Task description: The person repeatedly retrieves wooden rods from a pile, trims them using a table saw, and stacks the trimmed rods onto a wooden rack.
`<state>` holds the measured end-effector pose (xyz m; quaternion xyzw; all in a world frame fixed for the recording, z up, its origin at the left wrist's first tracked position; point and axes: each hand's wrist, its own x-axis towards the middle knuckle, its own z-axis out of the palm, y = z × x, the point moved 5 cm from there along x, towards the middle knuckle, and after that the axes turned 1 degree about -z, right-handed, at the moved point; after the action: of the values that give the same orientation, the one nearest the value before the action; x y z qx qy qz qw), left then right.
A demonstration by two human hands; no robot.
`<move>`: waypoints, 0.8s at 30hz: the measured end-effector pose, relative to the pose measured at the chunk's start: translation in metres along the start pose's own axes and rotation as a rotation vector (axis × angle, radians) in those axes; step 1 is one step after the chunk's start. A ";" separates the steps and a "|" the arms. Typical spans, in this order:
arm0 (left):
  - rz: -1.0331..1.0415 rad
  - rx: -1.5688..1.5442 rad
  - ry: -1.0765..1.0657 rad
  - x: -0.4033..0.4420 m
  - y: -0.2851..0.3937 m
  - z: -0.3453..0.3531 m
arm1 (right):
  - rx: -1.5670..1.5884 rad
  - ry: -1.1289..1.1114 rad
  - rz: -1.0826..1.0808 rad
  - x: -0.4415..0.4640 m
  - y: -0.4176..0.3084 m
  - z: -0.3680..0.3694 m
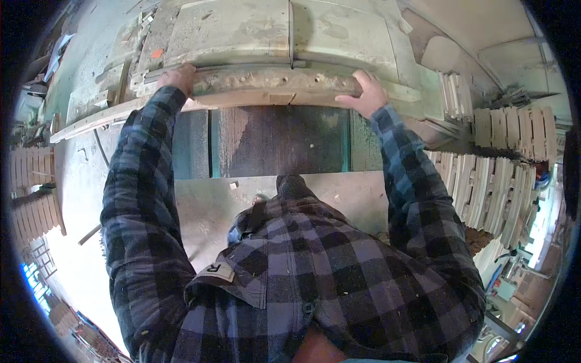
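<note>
A rough-edged wooden board (272, 80) lies crosswise on the worktable, with chips and dark holes along its face. My left hand (177, 78) is closed around its left end, the fingertips over the far side. At the other end my right hand (366, 94) grips it, thumb on the near side and fingers at the back. Under my left hand and along the near side runs a long pale wooden strip (100, 118). A thin upright blade-like piece (291, 36) stands in a slot behind the board's middle.
The worktable (230, 30) has a sawdust-covered top and a dark front panel (278, 142) with green edges. Stacks of slatted wood (484, 187) stand to the right, another stack (36, 212) to the left. An orange scrap (157, 53) lies behind my left hand.
</note>
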<state>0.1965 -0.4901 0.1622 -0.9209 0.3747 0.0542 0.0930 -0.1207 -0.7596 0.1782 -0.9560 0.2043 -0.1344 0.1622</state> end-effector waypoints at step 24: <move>0.423 -0.244 -0.494 0.103 -0.027 0.000 | -0.287 -0.355 0.112 0.178 0.082 0.044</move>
<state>0.2887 -0.5410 0.1485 -0.7862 0.5142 0.3379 0.0570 0.0214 -0.8968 0.1423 -0.9650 0.2424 0.0755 0.0649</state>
